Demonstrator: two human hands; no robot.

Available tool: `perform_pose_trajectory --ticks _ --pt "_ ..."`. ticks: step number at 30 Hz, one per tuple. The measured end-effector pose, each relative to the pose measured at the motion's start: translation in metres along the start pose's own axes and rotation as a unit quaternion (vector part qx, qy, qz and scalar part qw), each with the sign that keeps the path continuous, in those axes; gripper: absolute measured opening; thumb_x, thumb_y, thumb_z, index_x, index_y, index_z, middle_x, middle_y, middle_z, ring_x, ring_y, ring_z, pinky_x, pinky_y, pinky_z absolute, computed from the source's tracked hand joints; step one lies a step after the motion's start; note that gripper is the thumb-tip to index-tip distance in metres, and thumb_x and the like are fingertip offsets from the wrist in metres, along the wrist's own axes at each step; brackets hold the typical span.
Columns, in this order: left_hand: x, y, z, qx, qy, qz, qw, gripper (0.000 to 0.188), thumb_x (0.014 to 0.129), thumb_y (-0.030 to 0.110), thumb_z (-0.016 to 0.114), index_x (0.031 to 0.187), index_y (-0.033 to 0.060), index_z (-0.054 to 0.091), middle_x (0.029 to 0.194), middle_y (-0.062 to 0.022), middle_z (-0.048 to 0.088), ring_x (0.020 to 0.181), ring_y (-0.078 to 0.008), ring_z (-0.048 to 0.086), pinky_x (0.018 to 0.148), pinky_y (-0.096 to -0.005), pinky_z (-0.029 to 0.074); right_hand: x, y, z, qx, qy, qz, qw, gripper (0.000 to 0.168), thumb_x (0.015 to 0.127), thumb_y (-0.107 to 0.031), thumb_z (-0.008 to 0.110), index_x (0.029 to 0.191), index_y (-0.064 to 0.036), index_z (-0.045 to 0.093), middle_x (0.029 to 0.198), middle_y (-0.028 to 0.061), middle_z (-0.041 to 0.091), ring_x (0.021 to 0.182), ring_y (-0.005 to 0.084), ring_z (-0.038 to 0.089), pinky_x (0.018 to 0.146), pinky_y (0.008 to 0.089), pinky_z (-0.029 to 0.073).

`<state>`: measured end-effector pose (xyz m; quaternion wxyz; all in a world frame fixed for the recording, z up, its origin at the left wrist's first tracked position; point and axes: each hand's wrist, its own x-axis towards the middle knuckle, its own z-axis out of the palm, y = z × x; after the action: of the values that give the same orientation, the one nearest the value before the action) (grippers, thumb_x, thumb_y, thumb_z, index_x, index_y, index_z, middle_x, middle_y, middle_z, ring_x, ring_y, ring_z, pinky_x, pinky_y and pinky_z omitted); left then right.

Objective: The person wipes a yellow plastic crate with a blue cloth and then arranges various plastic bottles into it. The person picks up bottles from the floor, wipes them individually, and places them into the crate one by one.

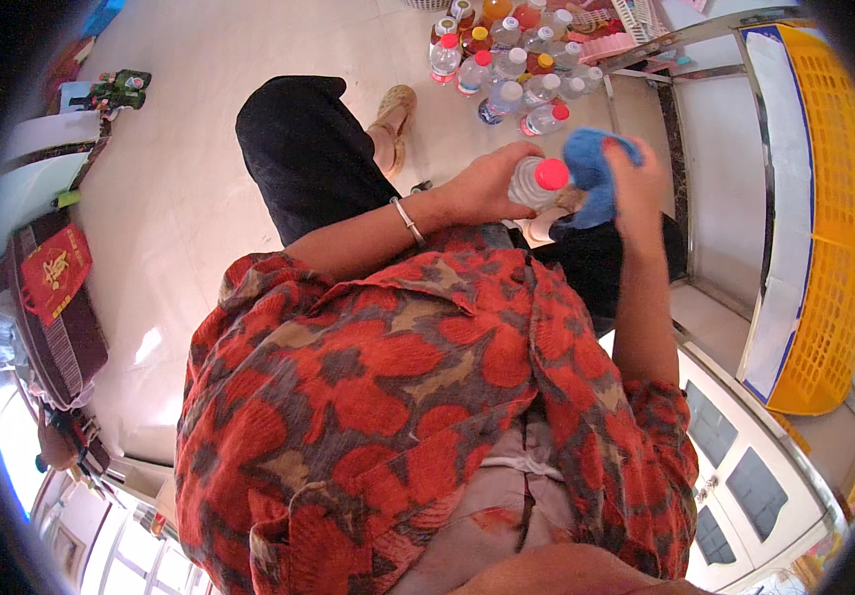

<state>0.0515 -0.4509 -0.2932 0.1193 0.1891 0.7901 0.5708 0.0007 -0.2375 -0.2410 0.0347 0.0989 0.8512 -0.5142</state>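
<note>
My left hand (498,178), with a pale bangle at its wrist, grips a clear plastic bottle (531,186) that has a red cap. The bottle is tilted, its cap towards me. A blue cloth (591,175) is bunched in my right hand (637,175), just right of the bottle. That hand is slightly blurred. Whether the cloth touches the bottle I cannot tell. On the floor beyond my hands stands a group of plastic bottles (507,67) with red, white and yellow caps, some with dark or orange contents. One red-capped bottle (545,119) is nearest to my hands.
At right, a yellow perforated plastic basket (832,223) sits on a metal-framed rack (684,186). Pink and white plastic baskets (613,44) lie behind the bottles. Green bottles (126,89) are at far left, above a dark bag (63,312). My knee (301,149) rises left of the bottles.
</note>
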Motion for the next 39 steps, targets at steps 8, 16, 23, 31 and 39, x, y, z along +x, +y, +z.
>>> perform_pose_trajectory --ticks 8,16,23,31,39 --pt "0.018 -0.118 0.013 0.096 0.202 -0.245 0.943 0.072 0.054 0.019 0.083 0.114 0.0052 0.046 0.105 -0.0204 0.057 0.100 -0.0376 0.053 0.087 -0.0433 0.045 0.063 0.071 -0.087 0.260 0.075 0.147 0.951 0.042 0.078 -0.028 0.069 0.106 0.002 0.057 0.098 0.0120 0.061 0.085 0.0242 0.061 0.073 0.0351 0.050" --pt "0.060 -0.182 0.003 0.052 0.314 -0.299 0.900 0.070 0.054 0.014 0.083 0.113 0.0041 0.047 0.102 -0.0168 0.058 0.099 -0.0326 0.056 0.085 -0.0396 0.045 0.064 0.040 -0.068 0.173 0.108 0.145 0.968 0.039 0.081 -0.027 0.067 0.105 0.002 0.057 0.095 0.0116 0.062 0.082 0.0199 0.060 0.073 0.0308 0.049" --pt "0.098 -0.240 0.019 0.064 0.347 -0.250 0.902 0.070 0.057 0.010 0.080 0.117 0.0053 0.046 0.114 -0.0155 0.053 0.107 -0.0304 0.053 0.090 -0.0386 0.043 0.069 0.044 -0.073 0.086 0.107 0.159 0.978 0.039 0.079 -0.030 0.069 0.105 -0.003 0.059 0.092 0.0082 0.061 0.080 0.0183 0.059 0.071 0.0293 0.048" --pt "0.109 -0.265 0.029 0.037 0.352 -0.231 0.906 0.076 0.058 0.007 0.078 0.124 0.0037 0.041 0.121 -0.0152 0.049 0.113 -0.0299 0.049 0.095 -0.0374 0.041 0.073 0.035 -0.068 0.082 0.073 0.188 0.976 0.038 0.079 -0.030 0.070 0.104 -0.004 0.060 0.092 0.0074 0.060 0.084 0.0163 0.057 0.075 0.0286 0.046" --pt "0.115 -0.290 0.034 0.295 0.333 -0.151 0.883 0.049 0.079 0.010 0.058 0.125 0.0035 0.043 0.113 -0.0128 0.054 0.104 -0.0279 0.053 0.089 -0.0374 0.044 0.084 0.070 -0.077 0.161 0.004 0.149 0.976 0.029 0.080 -0.018 0.062 0.102 0.000 0.061 0.093 0.0101 0.062 0.084 0.0196 0.059 0.077 0.0327 0.048"
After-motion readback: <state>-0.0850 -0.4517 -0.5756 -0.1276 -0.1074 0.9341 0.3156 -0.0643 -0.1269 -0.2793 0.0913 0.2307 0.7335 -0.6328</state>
